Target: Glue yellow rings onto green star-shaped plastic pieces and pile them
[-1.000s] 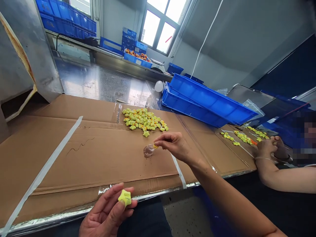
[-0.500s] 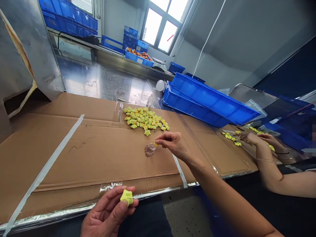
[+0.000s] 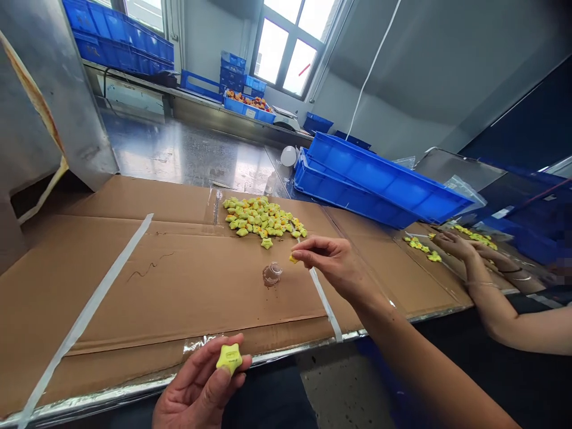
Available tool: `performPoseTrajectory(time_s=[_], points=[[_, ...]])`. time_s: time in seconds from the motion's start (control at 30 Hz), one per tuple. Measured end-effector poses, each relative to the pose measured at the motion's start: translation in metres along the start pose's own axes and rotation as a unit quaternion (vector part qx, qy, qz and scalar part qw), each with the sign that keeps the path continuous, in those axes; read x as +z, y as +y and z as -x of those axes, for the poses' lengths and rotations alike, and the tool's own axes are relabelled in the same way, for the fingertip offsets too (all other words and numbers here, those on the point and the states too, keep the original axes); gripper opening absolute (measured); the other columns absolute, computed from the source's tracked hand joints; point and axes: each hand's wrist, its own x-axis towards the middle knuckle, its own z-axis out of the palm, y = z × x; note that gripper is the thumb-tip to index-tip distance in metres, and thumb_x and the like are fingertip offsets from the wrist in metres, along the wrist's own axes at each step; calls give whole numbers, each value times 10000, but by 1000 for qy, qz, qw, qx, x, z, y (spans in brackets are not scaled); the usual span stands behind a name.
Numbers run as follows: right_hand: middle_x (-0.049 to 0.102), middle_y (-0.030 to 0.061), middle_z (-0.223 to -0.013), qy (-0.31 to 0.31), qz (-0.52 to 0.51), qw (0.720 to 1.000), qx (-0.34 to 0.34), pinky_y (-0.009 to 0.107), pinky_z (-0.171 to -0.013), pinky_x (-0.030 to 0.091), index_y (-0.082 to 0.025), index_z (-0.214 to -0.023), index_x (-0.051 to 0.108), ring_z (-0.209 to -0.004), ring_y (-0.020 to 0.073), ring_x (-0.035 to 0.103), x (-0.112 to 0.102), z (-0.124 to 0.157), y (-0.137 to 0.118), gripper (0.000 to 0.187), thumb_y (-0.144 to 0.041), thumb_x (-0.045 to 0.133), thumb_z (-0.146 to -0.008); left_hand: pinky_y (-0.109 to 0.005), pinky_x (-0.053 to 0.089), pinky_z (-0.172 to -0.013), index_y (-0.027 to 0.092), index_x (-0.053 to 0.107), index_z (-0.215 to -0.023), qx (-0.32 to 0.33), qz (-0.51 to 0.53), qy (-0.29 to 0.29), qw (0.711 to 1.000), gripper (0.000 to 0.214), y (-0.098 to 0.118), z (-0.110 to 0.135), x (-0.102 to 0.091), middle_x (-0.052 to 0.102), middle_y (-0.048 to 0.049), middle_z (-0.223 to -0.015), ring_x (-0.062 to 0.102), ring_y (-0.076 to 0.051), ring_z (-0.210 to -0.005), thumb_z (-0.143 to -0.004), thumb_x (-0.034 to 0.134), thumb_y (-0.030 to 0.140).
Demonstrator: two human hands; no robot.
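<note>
Head view: two pinched pieces at risk of slipping

Tiny yellow piece [image 3: 294, 258] held in a narrow pinch by the right hand [image 3: 333, 262], just beside a small clear plastic cup [image 3: 272, 274]. Left hand [image 3: 196, 387] grips a yellow-green puffy star [image 3: 229, 358] near the cardboard sheet's [image 3: 134, 280] edge. A loose grip could drop either; a knocked cup could roll into the star pile [image 3: 261, 217].
</note>
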Motion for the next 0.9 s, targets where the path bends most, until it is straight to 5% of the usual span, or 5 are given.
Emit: performPoseTrajectory(time_s=[0.3,0.63,0.9], points=[[619,14,-681,48,-249,967,21,209,-498,411,-219,-757,754,-570,113,495,25,40,-30,55,-231,792,-719,-149,551,-525,207,759,-688,-23,60,-12,998,309,2,6,4,777,-57,-791,710,-163,-591,-414,902,210],[548,-6,-661,-47,-336,933,118,199,-522,402,-212,-779,746,-557,89,485,53,80,-36,12,-220,755,-778,-176,556,-559,240,761,-662,-29,69,-80,994,269,-5,10,-3,778,-65,-799,724,-200,-652,-438,895,175],[560,-16,-680,-41,-341,927,149,166,-518,387,-203,-776,743,-549,65,477,57,89,-31,32,-227,765,-774,-178,545,-546,231,760,-693,-34,60,-90,994,269,-9,10,-7,775,-66,-789,716,-191,-629,-460,889,189]])
